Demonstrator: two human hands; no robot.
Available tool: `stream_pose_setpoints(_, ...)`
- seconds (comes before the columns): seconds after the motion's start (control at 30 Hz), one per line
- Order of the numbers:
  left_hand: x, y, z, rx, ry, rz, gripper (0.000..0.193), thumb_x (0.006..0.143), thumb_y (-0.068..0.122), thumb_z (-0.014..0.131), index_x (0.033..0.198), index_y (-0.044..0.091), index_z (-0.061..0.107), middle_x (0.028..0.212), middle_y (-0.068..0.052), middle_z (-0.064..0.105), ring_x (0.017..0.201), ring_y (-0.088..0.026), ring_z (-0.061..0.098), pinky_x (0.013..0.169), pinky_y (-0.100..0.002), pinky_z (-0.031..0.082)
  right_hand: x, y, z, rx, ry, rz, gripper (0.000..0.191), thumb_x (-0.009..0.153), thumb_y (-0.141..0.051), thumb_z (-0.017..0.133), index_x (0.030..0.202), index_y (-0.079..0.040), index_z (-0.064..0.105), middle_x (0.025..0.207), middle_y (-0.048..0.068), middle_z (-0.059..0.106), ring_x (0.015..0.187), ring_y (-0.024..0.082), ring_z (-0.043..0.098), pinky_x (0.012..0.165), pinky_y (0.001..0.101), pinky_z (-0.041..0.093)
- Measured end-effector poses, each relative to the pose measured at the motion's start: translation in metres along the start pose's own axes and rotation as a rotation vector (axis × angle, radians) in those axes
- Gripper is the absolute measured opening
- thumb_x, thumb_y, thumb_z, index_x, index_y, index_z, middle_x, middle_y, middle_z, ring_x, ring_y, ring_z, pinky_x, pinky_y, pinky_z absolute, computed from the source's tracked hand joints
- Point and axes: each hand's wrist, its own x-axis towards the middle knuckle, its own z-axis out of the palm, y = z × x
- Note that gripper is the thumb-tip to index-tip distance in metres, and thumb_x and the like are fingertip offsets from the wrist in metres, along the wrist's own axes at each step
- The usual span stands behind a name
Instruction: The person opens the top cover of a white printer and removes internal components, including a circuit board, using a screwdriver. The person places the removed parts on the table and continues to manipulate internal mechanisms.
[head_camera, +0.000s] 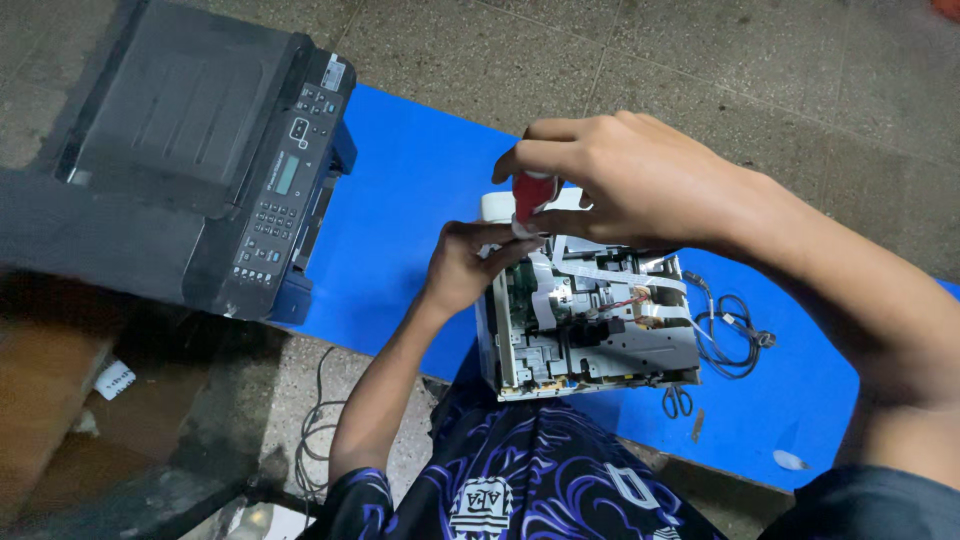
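Honestly can't see the tip of the red-handled screwdriver (530, 195), hidden behind the right hand (625, 180) wrapped around it. Left hand (470, 262) pinching near the shaft. Opened grey printer chassis (585, 315) with exposed metal frame and ribbon cables, sitting on the blue table (410, 200).

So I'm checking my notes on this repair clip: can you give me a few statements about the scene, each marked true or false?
1. The right hand grips a red-handled screwdriver. True.
2. The left hand rests on the black printer. False: it touches the opened printer chassis.
3. The chassis sits on a blue table. True.
4. The scissors lie on the black printer. False: they lie on the table, beside the chassis.
5. A black cable lies right of the chassis. True.
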Motion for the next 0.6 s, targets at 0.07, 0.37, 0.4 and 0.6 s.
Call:
stream_pose_setpoints(0.07,0.004,0.0,0.012,-0.025,0.105,-0.189,0.024,0.081,0.023,0.089,0.088,0.004,0.076,0.082,-0.005,0.078,0.068,-0.012,0.071,0.062,-0.027,0.056,0.001,0.0,0.003,0.017,0.023,-0.012,0.047,0.079,-0.028,0.078,0.121,-0.01,0.064,0.1,0.008,0.071,0.084,0.036,0.071,0.067,0.0482,0.055)
stream_pose_setpoints(0.37,0.008,0.005,0.011,-0.025,0.185,-0.014,0.04,0.071,0.02,0.096,0.089,0.004,0.063,0.082,-0.002,0.067,0.071,-0.009,0.063,0.065,-0.026,0.054,-0.005,0.0,0.009,0.017,0.089,0.076,0.045,0.088,-0.027,0.077,0.127,-0.011,0.062,0.102,0.011,0.077,0.087,0.037,0.073,0.072,0.0474,0.057)
stream_pose_setpoints(0.4,0.005,0.005,0.008,-0.035,0.175,-0.007,0.038,0.073,0.018,0.094,0.093,0.004,0.065,0.084,-0.003,0.068,0.074,-0.01,0.065,0.068,-0.026,0.055,-0.008,0.0,0.008,0.008,0.112,0.063,0.048,0.087,-0.027,0.077,0.128,-0.01,0.062,0.102,0.013,0.076,0.088,0.037,0.073,0.072,0.0477,0.056)
stream_pose_setpoints(0.6,-0.012,0.004,-0.009,-0.016,-0.028,0.061,0.039,0.079,0.007,0.089,0.112,-0.002,0.072,0.106,-0.01,0.074,0.095,-0.018,0.072,0.083,-0.03,0.056,-0.031,-0.004,-0.01,0.072,0.256,0.032,0.049,0.093,-0.021,0.076,0.135,-0.004,0.059,0.118,0.017,0.072,0.101,0.033,0.074,0.078,0.04,0.061)
